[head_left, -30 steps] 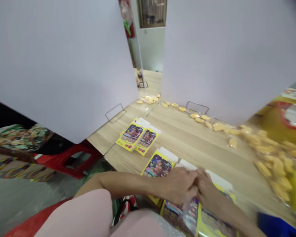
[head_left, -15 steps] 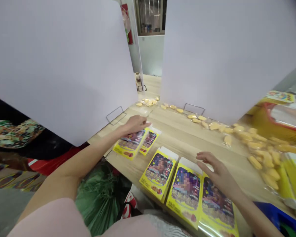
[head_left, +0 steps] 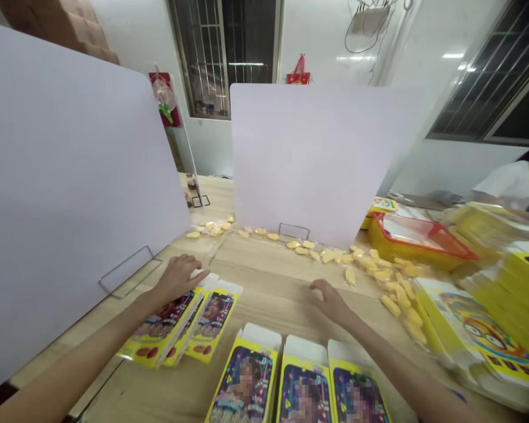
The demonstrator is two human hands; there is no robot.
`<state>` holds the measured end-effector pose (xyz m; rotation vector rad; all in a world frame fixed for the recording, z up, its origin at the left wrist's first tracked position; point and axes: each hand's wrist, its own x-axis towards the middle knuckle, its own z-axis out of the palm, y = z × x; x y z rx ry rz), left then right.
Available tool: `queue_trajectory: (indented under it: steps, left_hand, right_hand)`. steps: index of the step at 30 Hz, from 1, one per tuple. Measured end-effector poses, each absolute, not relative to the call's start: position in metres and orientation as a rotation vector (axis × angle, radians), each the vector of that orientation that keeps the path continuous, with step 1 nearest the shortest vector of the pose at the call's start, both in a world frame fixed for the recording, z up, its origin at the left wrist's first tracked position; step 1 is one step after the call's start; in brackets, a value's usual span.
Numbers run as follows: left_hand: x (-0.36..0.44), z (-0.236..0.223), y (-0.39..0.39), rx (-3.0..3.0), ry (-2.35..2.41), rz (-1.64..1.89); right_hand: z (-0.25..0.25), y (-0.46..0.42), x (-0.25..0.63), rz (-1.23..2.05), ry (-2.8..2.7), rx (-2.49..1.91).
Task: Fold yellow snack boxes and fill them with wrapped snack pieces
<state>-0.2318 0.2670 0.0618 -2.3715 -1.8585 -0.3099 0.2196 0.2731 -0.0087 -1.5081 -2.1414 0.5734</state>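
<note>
My left hand (head_left: 178, 279) rests over the white top tab of a yellow card (head_left: 161, 329), one of a slightly overlapping group on the wooden table (head_left: 264, 276). My right hand (head_left: 328, 302) sits curled on the bare wood, touching no card. Nearest it, below, are three yellow cards with white tabs (head_left: 304, 382), their pictures blurred. Small yellow sachets in clear plastic (head_left: 370, 264) lie in a loose line beyond it. Whether my right fingers hide anything small, I cannot tell.
White partition boards (head_left: 317, 164) with wire stands (head_left: 294, 231) rise along the table. A yellow basket with a red rim (head_left: 417, 241) and stacked yellow cards (head_left: 511, 299) stand to the right. A seated person in a white top (head_left: 511, 185) works at the far right.
My view has tilted up, showing more of the room. My right hand has curled and moved away from the cards; my left hand has come down on the left group.
</note>
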Motion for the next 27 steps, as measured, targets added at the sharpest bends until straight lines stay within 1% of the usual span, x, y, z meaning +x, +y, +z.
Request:
queue_trajectory:
  steps: [3, 6, 8, 11, 15, 19, 23, 25, 27]
  left_hand:
    - [-0.206, 0.067, 0.274, -2.398, -1.747, -0.412]
    - [-0.164, 0.062, 0.283, -2.529, -1.702, -0.419]
    - [-0.134, 0.054, 0.287, -2.616, -1.680, -0.412]
    - [-0.098, 0.041, 0.291, -2.719, -1.648, -0.407]
    - [-0.069, 0.025, 0.301, -2.794, -1.630, -0.351]
    - [-0.040, 0.011, 0.315, -2.816, -1.608, -0.375]
    - [-0.004, -0.006, 0.326, -2.910, -1.733, -0.337]
    - [0.010, -0.012, 0.330, -2.919, -1.848, -0.306]
    - [0.017, -0.016, 0.333, -2.876, -1.971, -0.314]
  right_hand:
    - [-0.008, 0.339, 0.209, 0.285, -2.171, -1.604]
    - [-0.005, 0.400, 0.193, 0.158, -2.196, -1.723]
    - [-0.004, 0.430, 0.182, 0.178, -2.236, -1.877]
    - [-0.009, 0.449, 0.170, 0.341, -2.311, -2.037]
    - [-0.028, 0.427, 0.168, 0.408, -2.444, -1.965]
    - [-0.042, 0.370, 0.173, 0.409, -2.628, -1.644]
    - [-0.040, 0.321, 0.172, 0.213, -2.653, -1.436]
    - [-0.037, 0.309, 0.169, 0.126, -2.628, -1.414]
    - [-0.035, 0.304, 0.166, 0.124, -2.627, -1.447]
